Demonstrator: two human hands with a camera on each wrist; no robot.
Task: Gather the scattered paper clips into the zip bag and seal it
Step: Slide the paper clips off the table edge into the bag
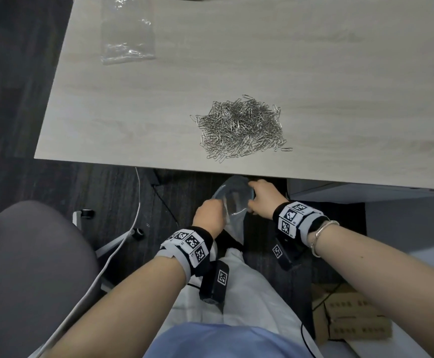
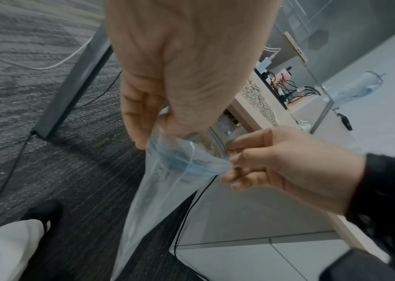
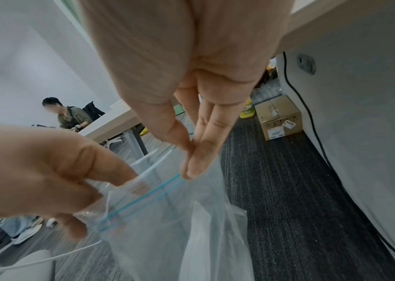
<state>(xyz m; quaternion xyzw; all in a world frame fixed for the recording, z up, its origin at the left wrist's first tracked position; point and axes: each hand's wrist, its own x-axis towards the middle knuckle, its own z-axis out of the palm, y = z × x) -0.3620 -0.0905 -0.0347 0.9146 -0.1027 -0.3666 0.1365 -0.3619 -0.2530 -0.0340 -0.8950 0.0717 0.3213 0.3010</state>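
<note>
A heap of silver paper clips (image 1: 241, 127) lies on the pale wooden table (image 1: 133, 112), close to its front edge. Just below that edge, under the heap, I hold a clear zip bag (image 1: 234, 200) with a blue seal strip (image 2: 179, 163). Its mouth is spread open and its body hangs down. My left hand (image 1: 219, 206) pinches the left side of the rim (image 2: 160, 136). On the right side, my right hand (image 1: 252, 200) pinches the rim between thumb and fingers (image 3: 188, 167). No clips show in the bag (image 3: 167, 237).
A second clear plastic bag (image 1: 128, 34) lies at the table's far left. A grey chair (image 1: 29, 267) and a white cable (image 1: 122, 241) are on my left. A grey cabinet (image 1: 404, 215) and a cardboard box (image 1: 352, 313) sit under the table on my right.
</note>
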